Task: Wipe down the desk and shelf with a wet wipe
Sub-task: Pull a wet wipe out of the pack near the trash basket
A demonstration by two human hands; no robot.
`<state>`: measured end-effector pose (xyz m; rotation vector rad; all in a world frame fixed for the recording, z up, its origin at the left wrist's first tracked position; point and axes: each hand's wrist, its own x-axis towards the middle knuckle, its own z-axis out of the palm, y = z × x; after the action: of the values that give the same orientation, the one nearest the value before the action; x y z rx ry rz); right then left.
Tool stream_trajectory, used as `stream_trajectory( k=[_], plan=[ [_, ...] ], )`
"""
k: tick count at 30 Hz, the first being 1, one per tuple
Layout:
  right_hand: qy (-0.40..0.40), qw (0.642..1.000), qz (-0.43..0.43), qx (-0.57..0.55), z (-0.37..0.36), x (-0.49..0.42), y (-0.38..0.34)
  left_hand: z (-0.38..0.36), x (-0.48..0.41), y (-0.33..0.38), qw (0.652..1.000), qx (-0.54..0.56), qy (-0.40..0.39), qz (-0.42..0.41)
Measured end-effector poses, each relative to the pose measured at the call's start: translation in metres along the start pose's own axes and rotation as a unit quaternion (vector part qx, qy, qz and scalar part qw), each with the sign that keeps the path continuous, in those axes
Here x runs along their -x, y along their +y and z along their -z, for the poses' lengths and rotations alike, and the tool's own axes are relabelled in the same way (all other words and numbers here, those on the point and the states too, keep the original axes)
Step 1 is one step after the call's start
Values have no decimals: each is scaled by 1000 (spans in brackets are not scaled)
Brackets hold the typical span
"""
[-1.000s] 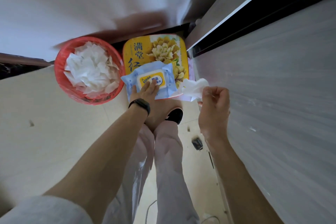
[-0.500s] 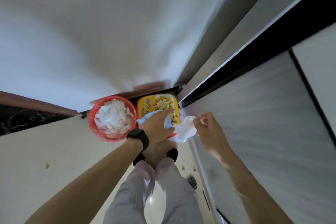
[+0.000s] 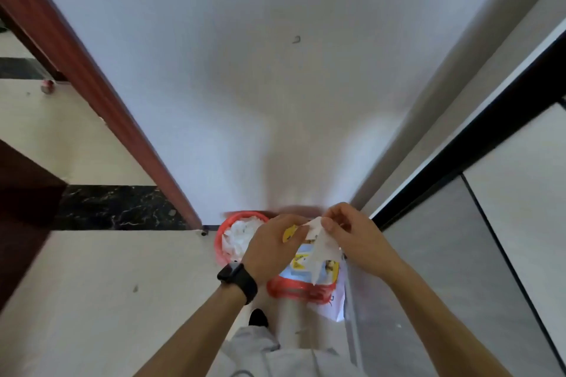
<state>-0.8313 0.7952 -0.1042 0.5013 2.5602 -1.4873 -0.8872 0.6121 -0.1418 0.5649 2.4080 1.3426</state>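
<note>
The left hand [image 3: 272, 249] and right hand [image 3: 352, 237] each pinch the top edge of a white wet wipe [image 3: 319, 246], which hangs crumpled between them above the wipe pack [image 3: 301, 265]. To do this step well, the corners should be drawn apart until the sheet opens flat, then folded into a pad before it meets the grey worktop [image 3: 428, 269] on the right. A red basket [image 3: 221, 236] of white tissue sits just left. The pack's yellow label is too blurred to read.
</note>
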Motion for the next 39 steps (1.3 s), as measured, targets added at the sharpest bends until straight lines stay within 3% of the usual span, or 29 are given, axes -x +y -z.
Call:
stream_trajectory(
  k=[4,7,9,14,18,22,24,29,33,39],
  plan=[
    [-93,993,54,42,-1,5,-24,35,45,13,997,18,67,44],
    [-111,981,70,-139,-19,14,-39,53,81,23,993,47,87,71],
    [-141,952,32,-270,-36,19,-43,66,103,25,987,61,120,87],
    [-350,880,-51,-317,-119,57,-36,109,181,21,941,184,214,186],
    [-423,878,-15,-224,-195,110,-52,140,271,-3,879,282,271,271],
    [-387,914,32,-115,-264,169,-82,163,377,-44,785,369,364,340],
    [-394,914,49,-85,-300,200,-98,168,430,-64,743,428,383,344],
    [-416,904,94,-26,-399,282,-137,159,569,-110,750,443,358,336],
    [-464,873,141,46,-486,346,-154,161,673,-141,719,409,440,350],
    [-514,799,277,144,-590,433,-187,183,799,-160,608,379,614,331]
  ],
)
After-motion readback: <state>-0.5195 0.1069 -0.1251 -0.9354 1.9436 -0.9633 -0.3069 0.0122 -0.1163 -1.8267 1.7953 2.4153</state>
